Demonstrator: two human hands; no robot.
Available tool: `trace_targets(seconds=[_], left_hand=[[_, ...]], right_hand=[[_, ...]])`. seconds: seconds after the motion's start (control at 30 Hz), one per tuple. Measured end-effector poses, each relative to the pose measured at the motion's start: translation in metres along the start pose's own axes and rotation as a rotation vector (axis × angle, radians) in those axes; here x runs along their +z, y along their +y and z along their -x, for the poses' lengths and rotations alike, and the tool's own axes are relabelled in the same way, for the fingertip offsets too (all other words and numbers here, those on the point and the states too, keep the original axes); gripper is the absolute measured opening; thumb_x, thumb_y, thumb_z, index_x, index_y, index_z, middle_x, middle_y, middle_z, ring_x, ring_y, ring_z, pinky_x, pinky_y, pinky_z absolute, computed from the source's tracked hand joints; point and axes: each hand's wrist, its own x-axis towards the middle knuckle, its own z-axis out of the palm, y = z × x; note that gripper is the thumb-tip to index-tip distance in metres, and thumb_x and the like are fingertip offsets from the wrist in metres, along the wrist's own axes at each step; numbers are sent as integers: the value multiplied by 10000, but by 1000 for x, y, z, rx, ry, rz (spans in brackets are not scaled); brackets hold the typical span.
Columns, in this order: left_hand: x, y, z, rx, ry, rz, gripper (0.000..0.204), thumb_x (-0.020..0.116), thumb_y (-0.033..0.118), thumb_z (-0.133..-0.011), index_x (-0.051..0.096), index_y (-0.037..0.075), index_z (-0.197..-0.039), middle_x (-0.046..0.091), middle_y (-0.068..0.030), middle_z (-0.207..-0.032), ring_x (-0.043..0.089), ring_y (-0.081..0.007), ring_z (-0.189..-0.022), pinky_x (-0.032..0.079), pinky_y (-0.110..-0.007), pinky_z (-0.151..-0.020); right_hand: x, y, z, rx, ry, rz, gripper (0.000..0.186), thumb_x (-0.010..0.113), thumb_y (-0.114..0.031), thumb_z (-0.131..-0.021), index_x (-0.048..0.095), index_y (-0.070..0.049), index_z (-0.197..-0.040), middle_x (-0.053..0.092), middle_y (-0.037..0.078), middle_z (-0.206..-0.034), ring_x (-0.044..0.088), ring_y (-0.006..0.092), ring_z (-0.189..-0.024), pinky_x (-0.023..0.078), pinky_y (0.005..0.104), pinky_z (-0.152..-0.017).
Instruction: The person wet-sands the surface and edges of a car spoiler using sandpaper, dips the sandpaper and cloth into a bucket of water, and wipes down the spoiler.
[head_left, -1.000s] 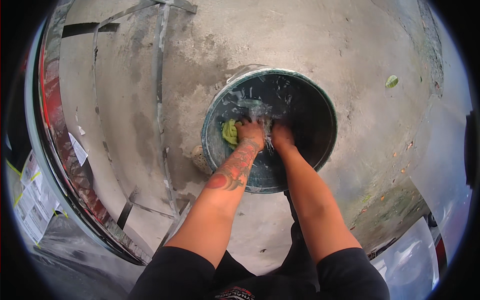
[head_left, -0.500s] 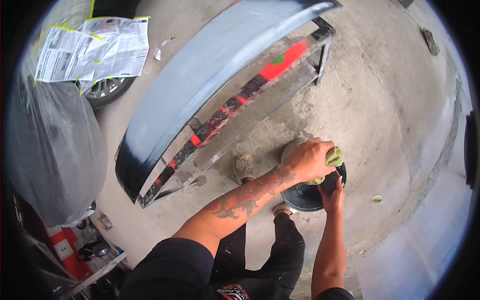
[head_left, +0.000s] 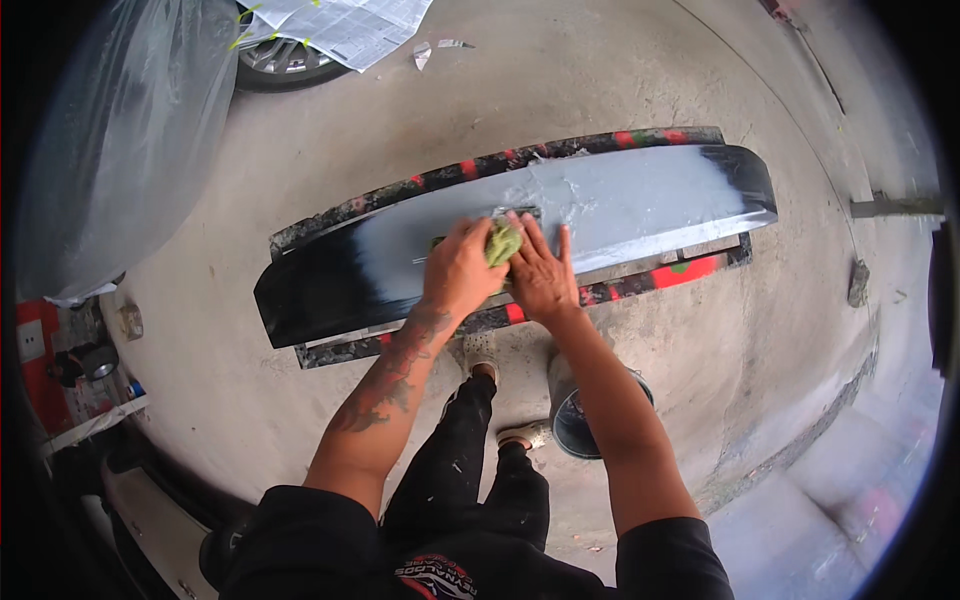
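A long curved car body panel (head_left: 640, 190), grey in the middle and black at both ends, lies across a stand before me. My left hand (head_left: 463, 268) is closed round a crumpled green cloth (head_left: 502, 243) above the panel's near middle. Right beside it, my right hand (head_left: 542, 272) lies flat on the panel with fingers stretched. A dark flat piece (head_left: 527, 212) shows past its fingertips, mostly hidden beneath them. Wet, whitish streaks mark the grey surface right of my hands.
The black metal stand (head_left: 470, 168) with red patches carries the panel. A dark bucket (head_left: 575, 425) is on the concrete by my feet, partly behind my right forearm. Beyond the panel at left are a car wheel (head_left: 290, 62), newspaper sheets (head_left: 350, 30) and plastic sheeting (head_left: 130, 130).
Both hands have moved from over the bucket up to the panel, the cloth still in my left. The dark piece is now under my right hand. The view has turned toward the panel.
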Motion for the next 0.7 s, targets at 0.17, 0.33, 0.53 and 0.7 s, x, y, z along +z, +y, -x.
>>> trace_targets(seconds=[0.17, 0.33, 0.53, 0.7], left_hand=[[-87, -134, 64, -319, -72, -189, 910, 956, 286, -599, 492, 156, -1370, 481, -175, -1292, 591, -395, -1095, 547, -478, -856], [-105, -140, 64, -415, -214, -325, 1368, 1001, 344, -466, 235, 246, -1595, 202, -241, -1577, 537, -456, -1163, 556, -499, -917], [-99, -136, 51, -486, -330, -312, 1394, 993, 373, -475, 193, 243, -1609, 108, -282, -1640, 566, -449, -1145, 578, -492, -855], [-110, -140, 51, -534, -341, -397, 1425, 992, 429, -475, 158, 233, -1614, 120, -340, -1616, 592, -448, -1120, 608, -470, -799]], right_hand=[[-21, 141, -9, 639, 116, 49, 786, 432, -595, -1006, 221, -141, -1612, 208, 66, -1685, 202, 270, -1549, 120, 734, -1155], [-22, 61, -61, 596, 47, 54, 743, 477, -489, -1011, 305, -8, -1551, 246, 168, -1648, 192, 309, -1542, 130, 662, -1195], [-14, -134, -141, 125, -19, -211, 513, 576, -387, -958, 539, -9, -1303, 572, 153, -1355, 468, 303, -1348, 226, 626, -1172], [-43, -123, -155, -104, -258, -219, 437, 623, -266, -888, 555, -31, -1251, 594, 137, -1284, 535, 296, -1282, 271, 578, -1165]])
